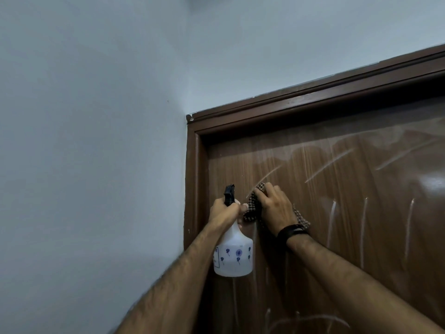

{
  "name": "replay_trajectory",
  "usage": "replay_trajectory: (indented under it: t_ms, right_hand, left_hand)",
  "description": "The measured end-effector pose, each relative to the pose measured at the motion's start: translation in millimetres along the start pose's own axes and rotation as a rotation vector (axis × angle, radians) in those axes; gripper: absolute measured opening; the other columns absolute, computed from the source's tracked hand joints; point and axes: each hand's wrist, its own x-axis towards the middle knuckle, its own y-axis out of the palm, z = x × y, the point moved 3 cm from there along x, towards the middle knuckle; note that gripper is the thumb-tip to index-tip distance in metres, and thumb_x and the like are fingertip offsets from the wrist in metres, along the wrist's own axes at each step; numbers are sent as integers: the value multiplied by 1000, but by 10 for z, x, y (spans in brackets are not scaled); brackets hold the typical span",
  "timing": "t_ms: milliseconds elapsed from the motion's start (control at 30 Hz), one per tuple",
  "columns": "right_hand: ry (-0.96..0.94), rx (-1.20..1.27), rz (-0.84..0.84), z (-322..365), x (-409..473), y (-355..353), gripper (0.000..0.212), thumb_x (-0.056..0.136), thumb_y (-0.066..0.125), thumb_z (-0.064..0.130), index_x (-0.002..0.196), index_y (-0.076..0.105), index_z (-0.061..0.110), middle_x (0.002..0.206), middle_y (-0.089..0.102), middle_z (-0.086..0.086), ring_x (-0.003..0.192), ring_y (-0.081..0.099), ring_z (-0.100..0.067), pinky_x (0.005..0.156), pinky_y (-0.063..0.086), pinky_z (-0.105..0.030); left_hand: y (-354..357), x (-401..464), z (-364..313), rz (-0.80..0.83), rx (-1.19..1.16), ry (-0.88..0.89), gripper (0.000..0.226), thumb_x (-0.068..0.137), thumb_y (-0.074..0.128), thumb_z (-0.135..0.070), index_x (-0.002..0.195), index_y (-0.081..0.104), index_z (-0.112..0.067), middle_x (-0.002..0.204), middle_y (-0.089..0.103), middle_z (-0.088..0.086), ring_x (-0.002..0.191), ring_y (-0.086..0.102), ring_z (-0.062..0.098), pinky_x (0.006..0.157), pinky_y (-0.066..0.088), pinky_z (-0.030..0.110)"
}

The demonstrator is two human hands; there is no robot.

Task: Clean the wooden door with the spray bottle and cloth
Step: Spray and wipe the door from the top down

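A brown wooden door (349, 189) fills the right side, streaked with pale wet marks. My left hand (224, 210) grips the neck of a white spray bottle (233, 256) with a black nozzle and blue flower prints, held upright near the door's left edge. My right hand (274, 208) presses a checked brown cloth (251, 210) against the door just right of the bottle; the fingers lie over the cloth and cover most of it. A black band sits on my right wrist.
A dark brown door frame (289, 102) runs along the top and down the left side of the door. A pale blue-grey wall (96, 141) meets the frame at a corner on the left.
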Motion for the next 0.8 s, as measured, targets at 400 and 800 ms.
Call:
replay_trajectory:
  t_ms: [400, 800]
  right_hand:
    - [-142, -217, 305, -122, 997, 335, 60, 105, 43, 39, 158, 26, 17, 167, 9, -14, 155, 2, -31, 121, -7, -48]
    - [-343, -219, 348, 162, 504, 517, 62, 101, 35, 41, 159, 25, 19, 166, 15, -14, 153, 12, -32, 123, 7, -47]
  left_hand:
    - [-154, 195, -58, 15, -79, 4, 8, 90, 71, -9, 92, 63, -9, 68, 61, 3, 55, 58, 14, 53, 52, 29]
    - [-310, 262, 30, -58, -105, 1, 6, 88, 71, -6, 89, 66, -9, 71, 66, 8, 57, 61, 17, 57, 51, 31]
